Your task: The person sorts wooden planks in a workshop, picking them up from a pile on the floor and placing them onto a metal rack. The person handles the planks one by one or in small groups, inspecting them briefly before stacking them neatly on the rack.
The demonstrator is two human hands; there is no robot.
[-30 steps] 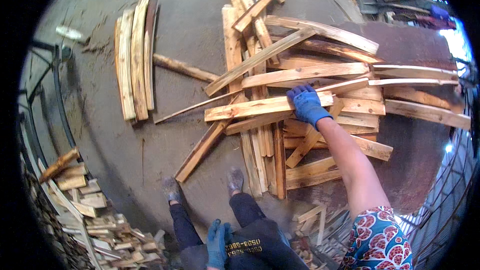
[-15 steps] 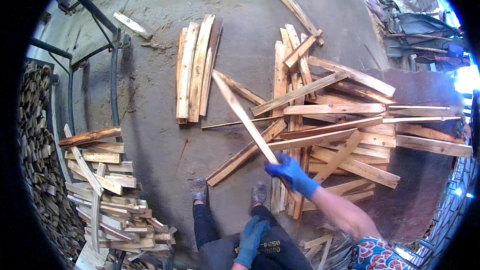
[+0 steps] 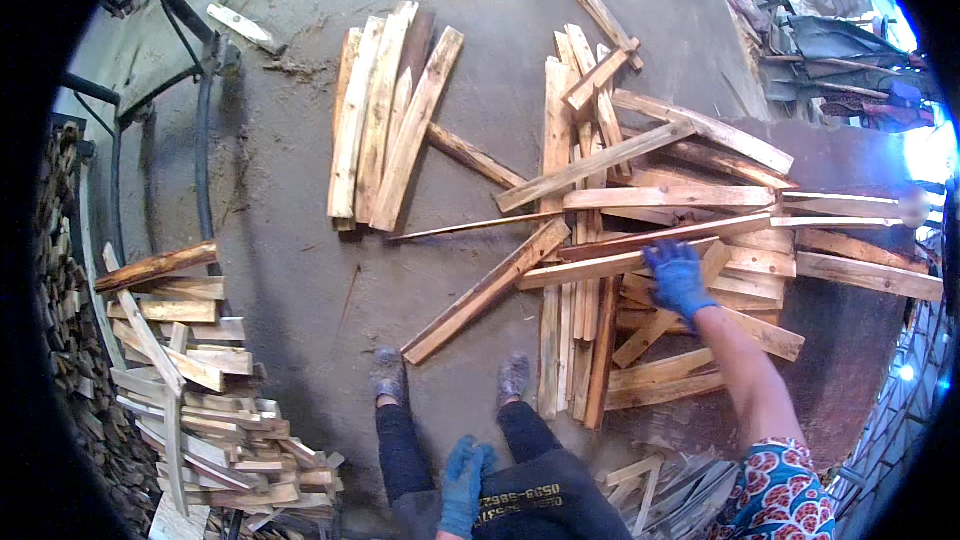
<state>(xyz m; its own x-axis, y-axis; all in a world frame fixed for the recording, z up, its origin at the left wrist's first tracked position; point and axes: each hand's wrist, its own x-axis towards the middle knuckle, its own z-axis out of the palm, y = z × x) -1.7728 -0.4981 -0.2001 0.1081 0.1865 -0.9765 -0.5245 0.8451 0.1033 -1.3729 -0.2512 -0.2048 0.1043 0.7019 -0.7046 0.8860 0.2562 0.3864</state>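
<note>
Touching a board with right hand, grip unclear, left hand unclenched and empty: upper-left row laid, centre-right heap yet unsorted.

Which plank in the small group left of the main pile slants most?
The pale plank on the group's right edge: its top end leans clearly rightward, while the other planks lie more nearly parallel.

I have my right arm stretched forward, right hand palm down; my left hand rests by my lap, fingers extended.
</note>
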